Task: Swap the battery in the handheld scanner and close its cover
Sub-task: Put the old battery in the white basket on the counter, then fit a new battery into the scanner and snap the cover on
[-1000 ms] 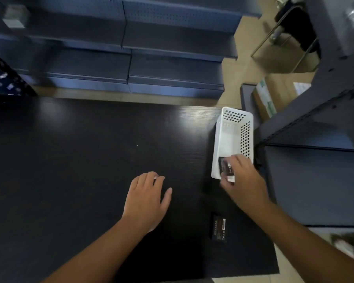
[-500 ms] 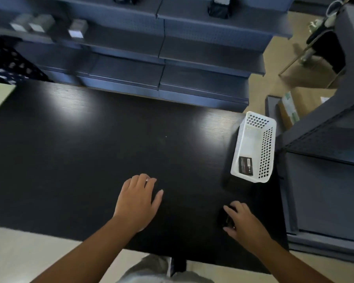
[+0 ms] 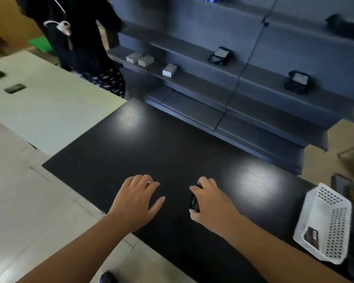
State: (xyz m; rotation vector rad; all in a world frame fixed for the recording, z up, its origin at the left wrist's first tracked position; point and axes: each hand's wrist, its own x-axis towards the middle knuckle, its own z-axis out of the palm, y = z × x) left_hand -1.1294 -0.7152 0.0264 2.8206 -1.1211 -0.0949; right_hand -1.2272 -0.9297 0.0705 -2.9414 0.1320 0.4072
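Observation:
My right hand [image 3: 209,203] lies over a small black battery [image 3: 194,202] on the black table [image 3: 172,144], fingers curled around it; only its left edge shows. My left hand [image 3: 137,198] rests flat on the table just to the left, fingers spread, holding nothing. A second black battery [image 3: 312,237] lies inside the white perforated basket [image 3: 333,203] at the table's right edge. Dark handheld devices [image 3: 297,82], possibly scanners, stand on the grey shelves behind the table; no scanner lies on the table.
A person in dark clothes [image 3: 80,37] stands at the far left by a pale table [image 3: 49,111] carrying flat dark devices [image 3: 14,88]. Grey shelving [image 3: 202,82] with small white boxes [image 3: 169,70] runs behind the black table. Light floor lies to the left.
My right hand left one battery in the basket, took up the other battery lying on the table and moved it left towards my left hand. The view has swung left and upward.

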